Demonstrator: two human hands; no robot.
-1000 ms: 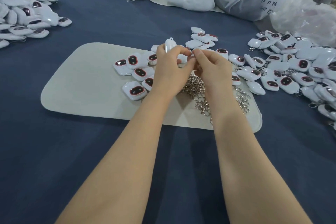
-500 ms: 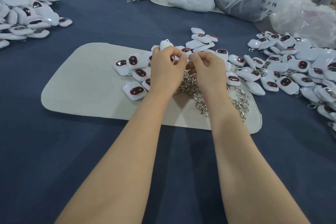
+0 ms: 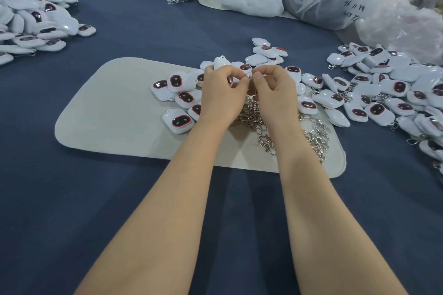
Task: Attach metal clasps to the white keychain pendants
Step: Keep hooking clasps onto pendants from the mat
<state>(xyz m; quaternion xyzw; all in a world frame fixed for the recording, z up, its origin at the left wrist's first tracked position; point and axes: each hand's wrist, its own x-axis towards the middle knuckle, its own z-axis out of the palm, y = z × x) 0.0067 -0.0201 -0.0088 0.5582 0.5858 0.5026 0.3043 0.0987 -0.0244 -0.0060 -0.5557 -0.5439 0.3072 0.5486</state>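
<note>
Our left grip [image 3: 221, 96] covers most of the pendant [image 3: 221, 62] it holds, and the ring [image 3: 249, 76] pinched beside it is too small to make out. Our right forearm [image 3: 311, 187] hides part of the clasp heap [image 3: 316, 139], and the far-left pendant pile [image 3: 36, 29] is cut by the edge.

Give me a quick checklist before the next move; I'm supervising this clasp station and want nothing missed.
1. Is the pendant gripped in the left hand: ok.
2. Is the clasp ring pinched by the right hand: ok.
3. Is the ring through the pendant's loop: cannot tell, fingers hide it.
4. Are spare clasps on the mat by the right hand: ok.
5. Are other pendants lying on the mat, likely reachable: ok.
</note>
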